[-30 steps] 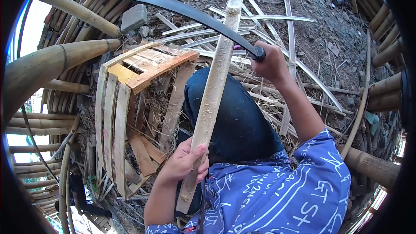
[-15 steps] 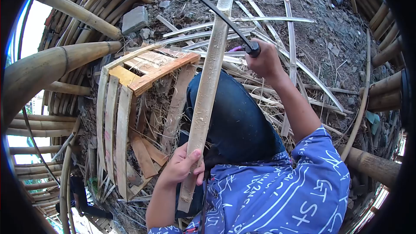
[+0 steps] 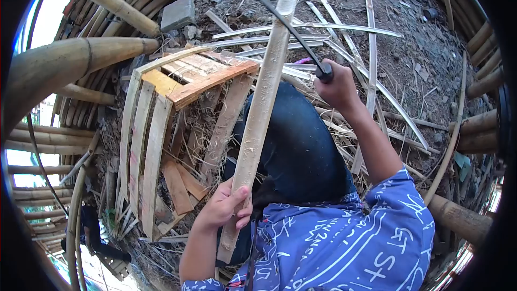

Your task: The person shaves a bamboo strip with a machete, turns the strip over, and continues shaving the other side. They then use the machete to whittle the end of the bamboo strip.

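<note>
A long bamboo slat runs from low beside the worker's lap up and away past the top of the frame, leaning over a knee in dark trousers. The left hand is wrapped tight around the slat's lower end, thumb across its face, bracing it. The right hand is clenched on the handle of a curved knife, whose thin dark blade crosses the slat high up and appears to lie against its edge; the tip is out of view. By the look of it, the step in hand is trimming or splitting the slat along its length. The next stroke would likely call for a steady left-hand brace and a controlled pull of the blade along the edge, kept clear of the knee below and the gripping fingers. Just to the left of the slat sits a worn frame of wooden and bamboo strips, packed with dry straw. Thin split strips lie scattered over the dirt ground beyond the knife hand. Thick bamboo poles are stacked at the left, with more at the right edge, and a grey stone block rests near the top of the heap.
</note>
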A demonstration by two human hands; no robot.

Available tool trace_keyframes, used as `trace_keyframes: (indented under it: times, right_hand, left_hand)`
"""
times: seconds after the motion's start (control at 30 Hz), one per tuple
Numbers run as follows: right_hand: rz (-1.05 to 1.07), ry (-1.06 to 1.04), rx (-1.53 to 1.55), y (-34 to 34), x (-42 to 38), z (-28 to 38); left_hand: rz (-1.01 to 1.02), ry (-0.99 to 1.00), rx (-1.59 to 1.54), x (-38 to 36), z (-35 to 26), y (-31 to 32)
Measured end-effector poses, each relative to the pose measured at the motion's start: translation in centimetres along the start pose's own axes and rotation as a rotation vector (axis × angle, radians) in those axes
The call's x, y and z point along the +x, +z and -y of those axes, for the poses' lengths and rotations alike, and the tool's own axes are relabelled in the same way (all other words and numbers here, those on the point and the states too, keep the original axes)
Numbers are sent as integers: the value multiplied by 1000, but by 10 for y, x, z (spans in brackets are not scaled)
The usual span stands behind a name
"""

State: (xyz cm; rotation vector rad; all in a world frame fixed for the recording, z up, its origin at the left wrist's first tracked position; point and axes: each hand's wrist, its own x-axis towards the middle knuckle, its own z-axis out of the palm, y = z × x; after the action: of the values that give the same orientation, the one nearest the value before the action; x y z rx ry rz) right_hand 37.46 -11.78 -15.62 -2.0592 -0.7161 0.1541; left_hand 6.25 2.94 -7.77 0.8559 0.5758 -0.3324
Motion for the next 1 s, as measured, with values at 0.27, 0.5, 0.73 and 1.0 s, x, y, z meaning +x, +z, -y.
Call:
trace_keyframes:
  times: [0.27, 0.5, 0.73, 1.0]
  right_hand:
    - [-75, 124, 38, 21, -2, -57]
    - [-110, 156, 259, -4, -41, -29]
    - [72, -160, 40, -45, -56, 66]
    - [224, -233, -222, -26, -59, 84]
  left_hand:
    - [-171, 97, 163, 11, -20, 13]
    - [-161, 134, 355, 29, -48, 29]
    - [-249, 258, 675, 40, -59, 56]
    - [-383, 225, 1011, 44, -62, 78]
